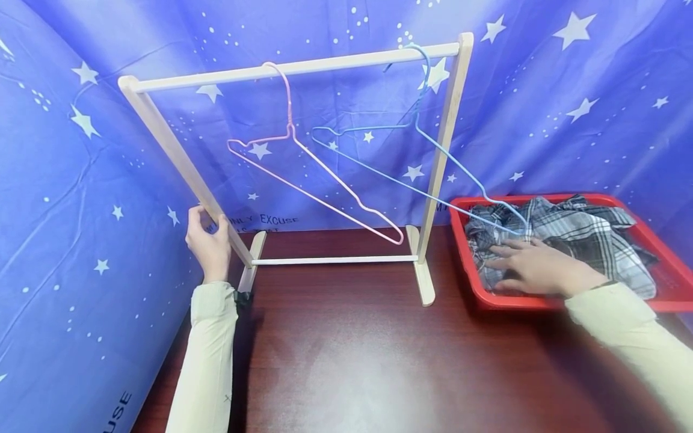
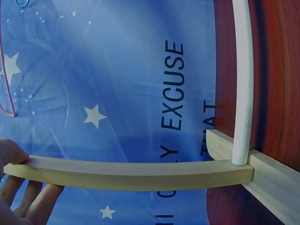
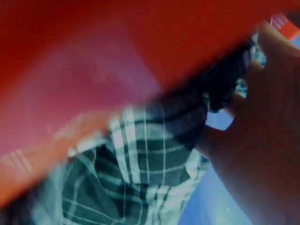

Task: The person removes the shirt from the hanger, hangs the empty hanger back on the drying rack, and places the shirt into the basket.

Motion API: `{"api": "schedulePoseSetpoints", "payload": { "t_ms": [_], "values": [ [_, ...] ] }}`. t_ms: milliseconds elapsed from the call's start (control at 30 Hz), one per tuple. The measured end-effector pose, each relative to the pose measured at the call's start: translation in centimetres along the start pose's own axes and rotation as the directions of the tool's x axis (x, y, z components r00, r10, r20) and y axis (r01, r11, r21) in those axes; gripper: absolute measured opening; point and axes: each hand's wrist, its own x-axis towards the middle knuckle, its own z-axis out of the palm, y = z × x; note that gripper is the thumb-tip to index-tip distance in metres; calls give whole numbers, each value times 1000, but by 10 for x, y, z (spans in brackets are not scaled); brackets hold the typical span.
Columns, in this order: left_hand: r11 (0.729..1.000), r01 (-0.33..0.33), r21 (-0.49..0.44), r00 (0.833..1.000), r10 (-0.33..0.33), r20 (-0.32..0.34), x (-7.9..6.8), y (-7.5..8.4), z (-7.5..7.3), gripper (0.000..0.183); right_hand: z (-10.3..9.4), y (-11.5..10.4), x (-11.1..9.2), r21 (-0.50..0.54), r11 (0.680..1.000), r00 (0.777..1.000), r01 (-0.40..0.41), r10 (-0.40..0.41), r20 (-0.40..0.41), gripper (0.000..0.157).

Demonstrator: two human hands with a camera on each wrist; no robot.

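Note:
My left hand (image 1: 210, 243) grips the left post (image 1: 175, 147) of a wooden clothes rack, thumb on one side and fingers on the other in the left wrist view. A pink hanger (image 1: 316, 192) and a blue hanger (image 1: 373, 171) hang from the top bar (image 1: 335, 62). The blue hanger's low end reaches over a red basket (image 1: 468, 270). In that basket lies crumpled grey plaid clothing (image 1: 582, 231). My right hand (image 1: 541, 267) lies over the plaid cloth (image 3: 150, 154) with its fingers spread, close to the blue hanger's end.
The rack's feet (image 1: 425, 279) stand on a dark red-brown table (image 1: 346, 361). Behind and to the left hangs a blue curtain (image 1: 97, 180) with white stars and lettering. A thin lower bar (image 1: 332, 261) joins the feet.

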Motion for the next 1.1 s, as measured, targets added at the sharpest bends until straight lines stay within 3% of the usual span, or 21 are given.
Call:
{"api": "schedulePoseSetpoints", "payload": {
  "t_ms": [167, 333, 533, 767, 1000, 1100],
  "values": [
    [1000, 6, -9, 1000, -6, 1, 1, 0, 1, 23, 5, -2, 0, -12, 999, 999, -37, 37, 10, 55],
    [1000, 22, -5, 1000, -22, -1, 1, 2, 0, 24, 4, -5, -3, -10, 1000, 994, -2, 0, -107, 52],
    [999, 31, -32, 999, -30, 22, 1, 1, -4, 25, -5, -7, -2, -59, 996, 958, 73, -87, -273, 47],
    [998, 46, -34, 998, -45, 32, -1, 1, -12, 32, -21, -13, -1, -37, 998, 951, 46, -55, -303, 54],
    [998, 6, -55, 998, -3, 55, -6, -1, -27, 33, -33, -24, -1, -6, 999, 917, 48, -46, -397, 57],
    [999, -27, -30, 997, 29, 78, -11, 0, -36, 32, -34, -30, -4, -15, 996, 896, 91, -88, -436, 57]
  ]
}}
